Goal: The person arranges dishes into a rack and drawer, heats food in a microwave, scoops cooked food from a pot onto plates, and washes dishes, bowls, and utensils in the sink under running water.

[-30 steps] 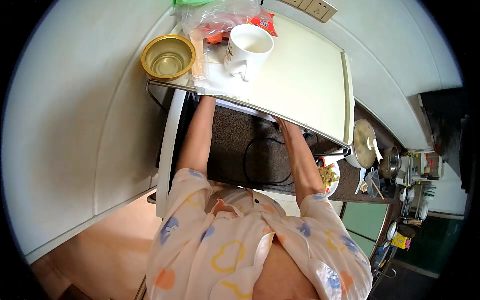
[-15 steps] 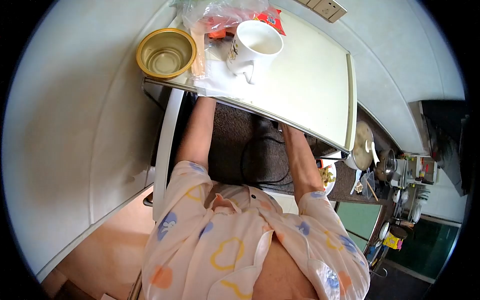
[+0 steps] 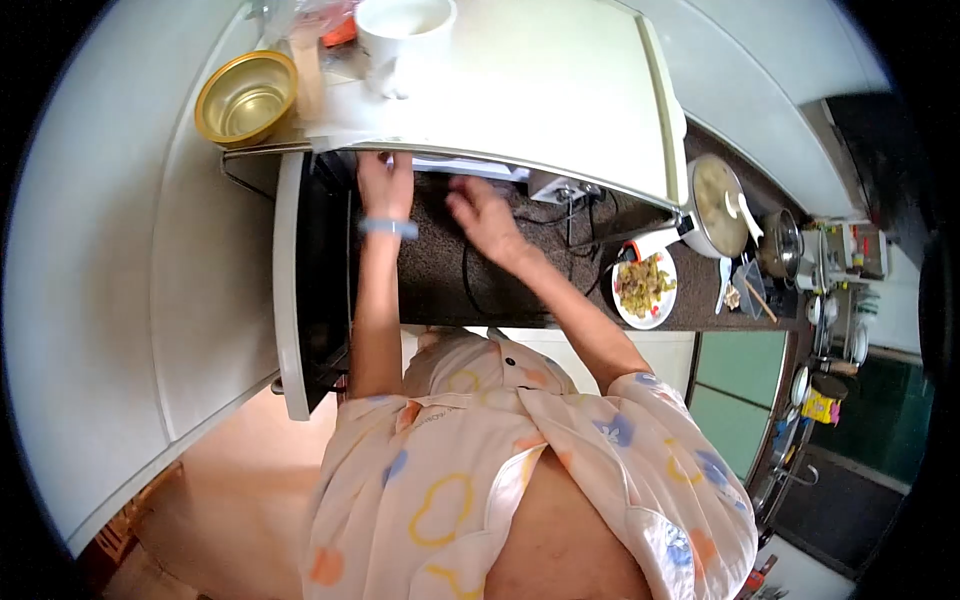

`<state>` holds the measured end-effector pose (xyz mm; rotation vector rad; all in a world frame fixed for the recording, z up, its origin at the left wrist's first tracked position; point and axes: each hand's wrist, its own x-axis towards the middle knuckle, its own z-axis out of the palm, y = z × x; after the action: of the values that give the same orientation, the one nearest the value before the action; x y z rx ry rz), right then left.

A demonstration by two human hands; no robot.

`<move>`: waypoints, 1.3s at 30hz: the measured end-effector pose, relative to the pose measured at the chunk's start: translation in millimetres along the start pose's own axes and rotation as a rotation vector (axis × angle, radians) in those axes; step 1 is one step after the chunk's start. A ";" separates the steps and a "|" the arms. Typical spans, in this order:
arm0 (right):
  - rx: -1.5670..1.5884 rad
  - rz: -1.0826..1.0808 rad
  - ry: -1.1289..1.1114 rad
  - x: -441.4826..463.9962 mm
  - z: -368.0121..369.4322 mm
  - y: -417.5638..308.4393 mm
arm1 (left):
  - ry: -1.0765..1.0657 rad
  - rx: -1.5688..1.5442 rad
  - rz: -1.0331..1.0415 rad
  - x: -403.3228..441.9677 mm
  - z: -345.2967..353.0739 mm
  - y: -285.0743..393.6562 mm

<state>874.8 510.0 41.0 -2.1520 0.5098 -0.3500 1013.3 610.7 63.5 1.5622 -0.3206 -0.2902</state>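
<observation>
My left hand point(image 3: 386, 188), with a pale band on its wrist, reaches under the front edge of a white-topped shelf point(image 3: 540, 90). Its fingertips are mostly hidden by that edge, beside the white front of an appliance point(image 3: 465, 166). To its right, my right hand point(image 3: 483, 217) hangs over the dark speckled counter point(image 3: 425, 275), slightly blurred. Its fingers are loosely bent and apart, with nothing visible in them. Left of my left arm stands an open door point(image 3: 290, 300) with a white edge and a dark inner face.
On the shelf are a gold-coloured bowl point(image 3: 246, 98), a white mug point(image 3: 405, 35) and plastic packaging. A black cord point(image 3: 468, 275) lies on the counter. To the right are a plate of food point(image 3: 645, 288), a lidded pot point(image 3: 716, 205) and a metal box with plugs point(image 3: 560, 188).
Both hands have come into sight from under the shelf. My right hand has moved left, closer to my left hand. The camera has shifted, showing more of the counter and the plate.
</observation>
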 end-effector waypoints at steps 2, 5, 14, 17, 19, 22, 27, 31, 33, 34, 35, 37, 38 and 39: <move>-0.213 -0.270 -0.138 -31.4 21.5 31.4 | 0.072 -0.104 0.051 -53.9 0.8 19.0; -0.483 -0.328 -0.221 -76.7 27.6 46.5 | 0.178 0.121 0.203 -110.6 -21.0 86.5; -0.666 -0.271 -0.265 -165.8 -25.5 74.6 | 0.571 1.054 0.496 -221.6 -140.1 104.9; -0.681 -0.280 -0.215 -188.6 -35.6 80.8 | 0.363 1.005 0.102 -231.0 -166.0 68.9; -0.712 -0.263 -0.197 -202.7 -43.9 84.1 | 0.359 0.886 0.122 -234.8 -161.9 66.8; -0.722 -0.230 -0.151 -218.7 -54.7 89.5 | 0.211 0.801 0.159 -241.2 -143.3 75.3; -0.691 -0.217 -0.162 -225.8 -59.1 97.0 | -0.139 0.495 0.065 -233.9 -77.4 42.3; -0.664 -0.187 -0.170 -223.8 -55.5 99.6 | -0.389 0.362 0.225 -215.7 27.5 42.6; -0.632 -0.167 -0.164 -222.2 -55.6 97.5 | -0.407 0.370 0.340 -187.3 65.7 35.5; -0.597 -0.154 -0.164 -221.9 -55.6 96.2 | -0.398 0.452 0.280 -178.2 83.9 45.6; -0.593 -0.166 -0.127 -221.8 -52.5 98.1 | -0.333 0.551 0.430 -146.0 97.9 14.0; -0.551 -0.165 -0.124 -219.9 -50.5 97.2 | -0.323 0.601 0.373 -123.2 123.8 20.6; -0.508 -0.172 -0.125 -217.9 -49.9 96.9 | -0.304 0.650 0.384 -112.7 133.7 19.8; -0.472 -0.220 -0.067 -215.8 -49.2 97.2 | -0.314 0.646 0.387 -108.6 139.8 21.5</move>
<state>642.4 526.6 -23.3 -2.6795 0.3389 -0.2965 859.4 522.4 80.9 2.0366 -1.0268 -0.1282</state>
